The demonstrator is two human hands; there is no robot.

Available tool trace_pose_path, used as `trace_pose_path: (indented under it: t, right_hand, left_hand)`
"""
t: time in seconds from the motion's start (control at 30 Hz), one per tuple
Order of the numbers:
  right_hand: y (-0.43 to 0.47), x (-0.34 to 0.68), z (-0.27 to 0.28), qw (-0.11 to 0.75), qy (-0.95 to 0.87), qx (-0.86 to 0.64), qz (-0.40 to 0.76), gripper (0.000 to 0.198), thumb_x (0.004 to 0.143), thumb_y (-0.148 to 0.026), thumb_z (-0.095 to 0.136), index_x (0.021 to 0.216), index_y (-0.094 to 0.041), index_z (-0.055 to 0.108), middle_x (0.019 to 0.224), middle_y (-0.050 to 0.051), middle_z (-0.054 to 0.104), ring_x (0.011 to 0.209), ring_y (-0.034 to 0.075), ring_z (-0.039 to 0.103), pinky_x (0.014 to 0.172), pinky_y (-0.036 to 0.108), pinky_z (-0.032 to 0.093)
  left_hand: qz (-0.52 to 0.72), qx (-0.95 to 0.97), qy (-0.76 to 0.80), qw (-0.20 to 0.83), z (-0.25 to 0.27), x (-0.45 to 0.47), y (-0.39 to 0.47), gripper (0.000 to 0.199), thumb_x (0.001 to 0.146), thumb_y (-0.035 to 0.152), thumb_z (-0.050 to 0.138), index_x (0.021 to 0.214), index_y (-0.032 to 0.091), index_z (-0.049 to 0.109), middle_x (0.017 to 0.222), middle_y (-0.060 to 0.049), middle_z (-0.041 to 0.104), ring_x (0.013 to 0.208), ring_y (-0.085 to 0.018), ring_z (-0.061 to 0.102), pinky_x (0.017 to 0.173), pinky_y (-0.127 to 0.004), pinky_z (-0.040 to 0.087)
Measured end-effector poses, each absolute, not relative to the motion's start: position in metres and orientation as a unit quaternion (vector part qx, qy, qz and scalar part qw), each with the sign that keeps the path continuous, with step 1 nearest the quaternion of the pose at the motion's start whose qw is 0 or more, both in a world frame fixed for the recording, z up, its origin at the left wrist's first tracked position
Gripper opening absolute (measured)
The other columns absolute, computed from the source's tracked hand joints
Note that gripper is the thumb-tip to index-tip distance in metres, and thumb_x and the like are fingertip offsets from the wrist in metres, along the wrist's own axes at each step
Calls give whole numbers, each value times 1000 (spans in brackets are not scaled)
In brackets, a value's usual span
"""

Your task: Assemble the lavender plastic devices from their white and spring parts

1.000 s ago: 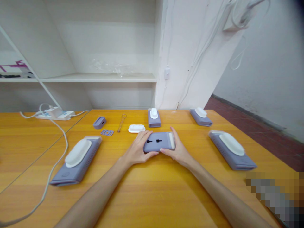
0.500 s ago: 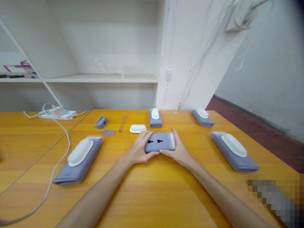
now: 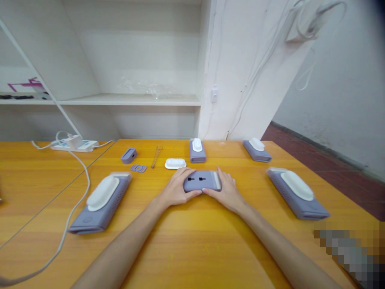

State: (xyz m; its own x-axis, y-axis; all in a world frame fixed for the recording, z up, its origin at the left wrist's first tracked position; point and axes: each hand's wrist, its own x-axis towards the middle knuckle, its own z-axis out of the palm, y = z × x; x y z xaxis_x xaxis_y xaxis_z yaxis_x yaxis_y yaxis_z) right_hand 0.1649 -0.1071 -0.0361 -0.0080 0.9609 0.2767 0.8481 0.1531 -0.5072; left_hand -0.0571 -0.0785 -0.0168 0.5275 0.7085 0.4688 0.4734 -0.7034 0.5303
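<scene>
My left hand (image 3: 176, 188) grips the left end of a purple-grey plastic case (image 3: 206, 181), its thumb along the near edge. Around the right end, by a whitish strip, my right hand (image 3: 226, 190) is closed. Two black key-shaped openings show on the top face of the case. Just beyond my left hand lies a white ribbed oval piece (image 3: 175, 163). Farther left are a coil spring (image 3: 157, 155), some flat purple-grey cut pieces (image 3: 138, 168) and a small purple-grey oval-slotted box (image 3: 129, 155).
Similar cases topped with white oval pieces lie at left (image 3: 100, 200), far centre (image 3: 197, 154), far right (image 3: 257, 150) and right (image 3: 297, 194). A white cable (image 3: 85, 168) runs from a power strip (image 3: 87, 146) across the left side. White shelving (image 3: 129, 99) stands behind.
The case has tipped slightly, its near side showing a little differently. My right fingers have shifted around its right end. Both hands still hold it.
</scene>
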Motion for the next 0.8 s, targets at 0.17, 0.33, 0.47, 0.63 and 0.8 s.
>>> trace_pose_path:
  t: [0.17,0.33,0.47,0.63,0.8]
  right_hand:
    - [-107,167,-40,310,-713,-623,90,91,68,-65,59,141,-21,28,126,15,50,117,33,44,97,49,33]
    - [-108,167,-40,330,-722,-603,76,90,69,-60,63,142,-24,24,135,12,41,125,30,38,100,47,32]
    - [-109,166,-39,345,-718,-600,74,89,68,-58,65,141,-24,25,135,11,39,125,28,39,101,45,33]
    - [-110,166,-36,342,-727,-591,71,81,69,-54,65,137,-25,33,132,10,40,124,27,40,101,44,33]
    - [-111,167,-34,340,-739,-578,69,74,70,-51,65,134,-27,39,134,9,38,126,28,38,102,45,33]
  left_hand:
    - [364,847,350,164,-17,-55,-77,64,69,47,69,125,23,47,120,-10,52,113,-26,47,100,-45,39]
    - [423,815,379,120,-19,-54,-73,40,80,36,61,116,22,52,114,-9,54,110,-24,48,97,-43,39]
    - [468,770,427,75,-19,-56,-69,20,88,28,49,105,21,55,107,-7,56,104,-21,50,94,-40,39]
    - [475,738,479,6,-21,-64,-62,16,89,25,44,100,20,55,102,-7,57,98,-23,50,88,-41,40]
    - [425,730,530,-72,-25,-79,-51,25,87,17,39,105,18,56,106,-12,55,100,-27,49,88,-46,39]
